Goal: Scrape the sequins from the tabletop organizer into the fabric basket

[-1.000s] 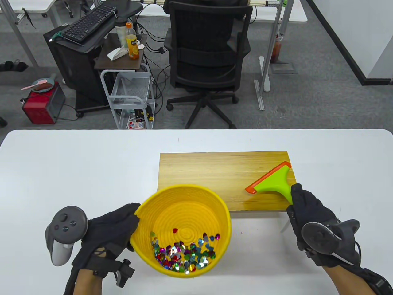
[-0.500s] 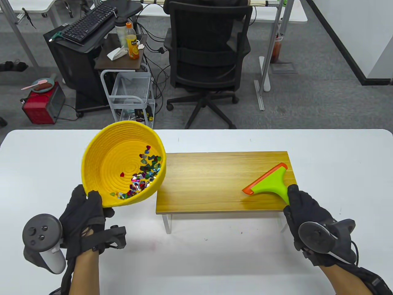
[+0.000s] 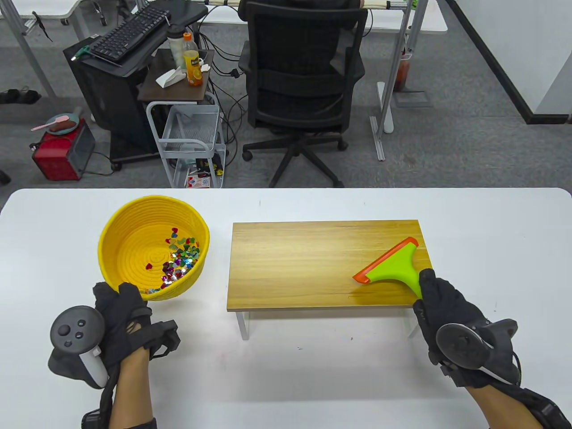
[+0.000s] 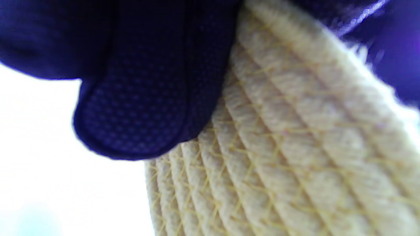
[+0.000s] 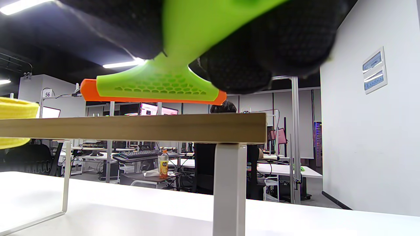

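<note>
The yellow woven fabric basket [image 3: 134,241] sits on the white table left of the wooden tabletop organizer [image 3: 308,263], with coloured sequins [image 3: 178,261] heaped in its near right side. My left hand [image 3: 120,308] grips the basket's near rim; its fingers [image 4: 137,98] press on the woven wall [image 4: 295,147] in the left wrist view. My right hand [image 3: 440,304] holds the handle of the green scraper [image 3: 393,266], whose orange blade hovers just above the organizer's right end. The scraper [image 5: 154,85] also shows above the board [image 5: 131,127] in the right wrist view.
The organizer stands on white metal legs [image 3: 242,325] above the white table [image 3: 313,380]. An office chair [image 3: 304,89] and a wire cart [image 3: 192,138] stand beyond the table's far edge.
My left hand carried the basket from in front of the organizer up and to the left, then set it down left of the organizer. My right hand and scraper barely moved.
</note>
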The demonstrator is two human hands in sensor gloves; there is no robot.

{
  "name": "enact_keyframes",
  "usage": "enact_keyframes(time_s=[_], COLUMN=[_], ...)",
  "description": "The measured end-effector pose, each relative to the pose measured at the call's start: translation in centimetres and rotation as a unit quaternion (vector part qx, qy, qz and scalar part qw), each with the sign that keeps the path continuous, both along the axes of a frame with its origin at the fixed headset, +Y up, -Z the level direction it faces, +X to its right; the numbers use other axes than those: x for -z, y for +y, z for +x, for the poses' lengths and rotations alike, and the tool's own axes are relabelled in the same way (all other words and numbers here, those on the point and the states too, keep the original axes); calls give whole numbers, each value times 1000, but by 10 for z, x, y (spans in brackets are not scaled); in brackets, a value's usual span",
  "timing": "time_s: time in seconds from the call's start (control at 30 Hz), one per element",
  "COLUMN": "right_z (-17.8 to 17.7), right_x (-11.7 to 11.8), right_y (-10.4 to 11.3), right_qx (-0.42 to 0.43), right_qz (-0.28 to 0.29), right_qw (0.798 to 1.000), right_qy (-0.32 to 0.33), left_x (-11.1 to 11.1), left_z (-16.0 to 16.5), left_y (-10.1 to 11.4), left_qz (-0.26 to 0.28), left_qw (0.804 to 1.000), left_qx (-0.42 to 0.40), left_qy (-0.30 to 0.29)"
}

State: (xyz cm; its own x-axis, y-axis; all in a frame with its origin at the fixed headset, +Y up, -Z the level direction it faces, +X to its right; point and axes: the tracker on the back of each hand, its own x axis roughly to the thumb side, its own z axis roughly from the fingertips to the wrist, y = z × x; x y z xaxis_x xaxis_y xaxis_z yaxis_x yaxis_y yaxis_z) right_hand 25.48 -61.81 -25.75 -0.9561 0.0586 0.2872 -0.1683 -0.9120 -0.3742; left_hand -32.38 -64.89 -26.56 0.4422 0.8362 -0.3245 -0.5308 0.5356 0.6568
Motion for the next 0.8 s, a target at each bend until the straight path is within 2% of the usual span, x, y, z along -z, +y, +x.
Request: enact_keyframes(time_s=[0.23, 0.43, 0.8], right_z=[3, 4, 7], right_x=[-1, -2, -4], right_y=[-2, -3, -5], right_qx=[7, 6, 5], right_qz=[-4, -5, -8], right_qw=[1000, 1000, 1000], right_qy=[0, 0, -1], left_x=[6, 10, 15], left_z=[-1, -1, -6], left_y=[-34, -61, -95], left_qz=[-39, -65, -114], left_qw=[999, 998, 992], left_qx=[5, -24, -37], left_qy=[-3, -8, -31])
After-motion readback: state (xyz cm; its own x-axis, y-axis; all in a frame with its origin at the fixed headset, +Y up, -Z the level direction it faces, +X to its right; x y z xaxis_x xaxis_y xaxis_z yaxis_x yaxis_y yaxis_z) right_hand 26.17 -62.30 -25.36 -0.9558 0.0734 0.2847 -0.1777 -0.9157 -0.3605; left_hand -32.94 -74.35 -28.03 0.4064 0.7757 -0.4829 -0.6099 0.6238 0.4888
